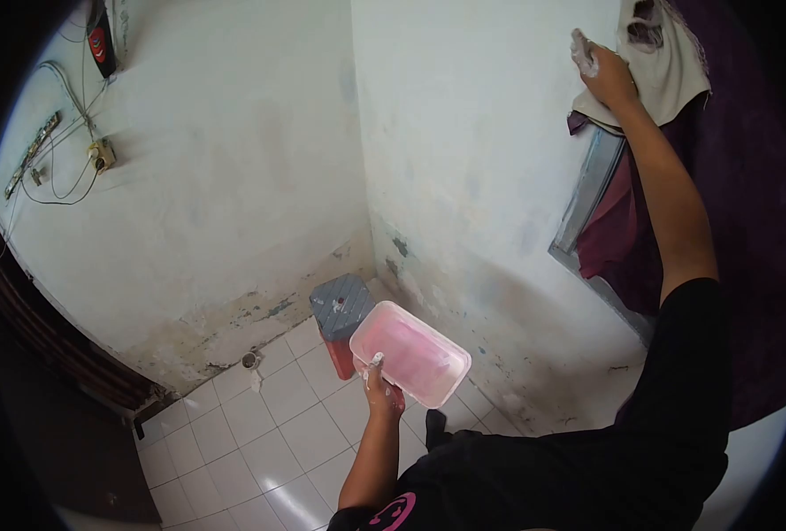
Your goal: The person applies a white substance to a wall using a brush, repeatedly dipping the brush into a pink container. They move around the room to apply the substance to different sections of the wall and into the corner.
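My left hand [380, 389] grips the near left edge of a shallow rectangular plastic tub [415, 354], pinkish and translucent, with its thumb over the rim. White paste smears the thumb and fingers. Raised at the upper right, my right hand [607, 78] is close to the white wall [490, 115] and beside a cream cloth [676, 84]. Its fingers are drawn together and coated with whitish paste; whether they hold a small lump or tool is hidden.
A stool [341, 301] with a grey top and red legs stands in the corner. Cables and a socket [101, 155] hang on the left wall. A window frame [592, 190] with purple curtain [618, 230] is at right. White tiles [273, 398] cover the floor.
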A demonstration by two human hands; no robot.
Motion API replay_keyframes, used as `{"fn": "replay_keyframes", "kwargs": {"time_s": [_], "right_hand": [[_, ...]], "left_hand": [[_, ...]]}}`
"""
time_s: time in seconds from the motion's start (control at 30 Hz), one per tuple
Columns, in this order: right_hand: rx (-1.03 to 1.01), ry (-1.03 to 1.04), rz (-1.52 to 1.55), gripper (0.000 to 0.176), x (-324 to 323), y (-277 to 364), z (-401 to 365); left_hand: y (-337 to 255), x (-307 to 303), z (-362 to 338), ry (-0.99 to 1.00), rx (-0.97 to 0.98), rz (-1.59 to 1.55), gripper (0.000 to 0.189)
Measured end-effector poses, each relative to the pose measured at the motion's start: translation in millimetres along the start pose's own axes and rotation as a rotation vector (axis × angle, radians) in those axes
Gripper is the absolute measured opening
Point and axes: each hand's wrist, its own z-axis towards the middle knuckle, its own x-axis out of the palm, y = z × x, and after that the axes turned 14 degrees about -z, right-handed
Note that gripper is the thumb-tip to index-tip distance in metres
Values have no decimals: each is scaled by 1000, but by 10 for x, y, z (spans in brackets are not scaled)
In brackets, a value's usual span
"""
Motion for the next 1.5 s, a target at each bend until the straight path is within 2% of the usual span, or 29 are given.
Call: {"fn": "replay_keyframes", "kwargs": {"time_s": [0.03,0.1,0.13,0.2,0.3,0.37,0.4,0.47,0.5,0.53,0.6,0.7,0.73,0.77,0.8,0.83,0.87,0.93,0.97,1.0,1.07,1.13,1.17,1.23,1.27,1.33,1.4,1.43,1.5], "right_hand": [[-72,-80,-25,23,-42,36,-17],[-288,36,-71,23,233,60,-246],[-252,325,-250,24,387,147,-395],[-421,300,-301,25,615,331,-830],[-420,626,-251,20,434,698,-1048],[-362,736,-166,25,518,693,-1037],[-360,735,-158,25,529,636,-990],[34,719,106,33,512,480,-766],[111,531,251,31,399,445,-642],[71,382,114,33,416,289,-522],[-32,45,-1,24,393,75,-384],[-88,146,-142,24,250,246,-524],[-138,286,-231,26,305,352,-682],[-350,158,-246,27,631,285,-908],[-161,524,-300,25,587,572,-1093],[-294,614,-268,25,610,681,-1357],[-461,494,-285,23,789,707,-1712],[-509,704,-193,21,815,920,-2176],[-435,785,-101,20,1047,951,-2512],[-364,843,-73,20,965,1044,-2678],[-196,716,152,15,936,1069,-3027],[16,759,338,20,823,1047,-3184],[22,761,340,20,762,1024,-3281],[379,587,564,28,608,1015,-3481],[392,596,558,28,492,1057,-3588],[1188,814,835,34,248,1156,-3775],[1766,885,1185,31,412,1291,-4334],[1779,883,1181,31,316,1332,-4398],[1929,794,1645,32,88,1474,-4284]], "left_hand": [[-14,26,-24,-20,-15,7,61],[-18,4,-46,-46,-46,18,64],[-23,-1,-48,-46,-57,17,64],[-56,4,-82,-47,-80,17,63],[-122,96,-123,-2,-67,29,63],[-134,90,-140,1,-66,45,64],[-132,63,-155,0,-62,51,64],[-124,-7,-145,-16,-54,33,65],[-129,2,-143,-22,-46,41,65],[-133,16,-149,-39,-55,41,63],[-143,-13,-149,-64,-71,50,61],[-144,-60,-137,-85,-87,64,65],[-142,-36,-125,-90,-75,63,65],[-151,-23,-115,-94,-63,64,65],[-159,-19,-99,-99,-70,70,65],[-164,-24,-83,-81,-74,63,65],[-178,-34,-102,-62,-78,57,65],[-180,-47,-111,-63,-83,73,65],[-198,-58,-120,-58,-86,86,65],[-192,-69,-107,-51,-84,91,65],[-190,-114,-108,-84,-98,88,65],[-183,-60,-86,-81,-80,112,65],[-178,-45,-88,-89,-71,130,65],[-162,-61,-18,-104,-97,138,64],[-158,-71,-3,-113,-120,140,63],[-151,-41,34,-101,-158,152,62],[-110,-5,157,-85,-185,159,62],[-70,1,226,-92,-199,162,61],[-14,-31,364,-105,-220,173,60]]}}
